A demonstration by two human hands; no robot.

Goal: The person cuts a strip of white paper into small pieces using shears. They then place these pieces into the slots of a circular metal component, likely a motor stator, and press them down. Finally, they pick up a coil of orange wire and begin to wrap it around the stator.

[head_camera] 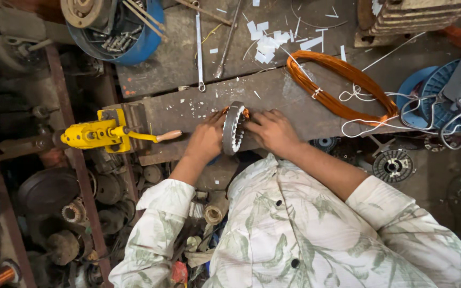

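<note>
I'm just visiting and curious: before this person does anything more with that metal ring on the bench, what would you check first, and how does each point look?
1. Both hands on the ring: left hand and right hand flank the slotted metal ring. Ok.
2. Ring standing on edge on the wooden bench. Ok.
3. Orange wire coil within reach, right of the ring. Ok.
4. Coil's white ties fastened: cannot tell.
5. Yellow hand-crank winder clear of the hands. Ok.
6. Wire seated in the ring's slots: cannot tell.

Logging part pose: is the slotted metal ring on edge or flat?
On edge. The ring shows its toothed rim upward, left hand and right hand flanking it.
</note>
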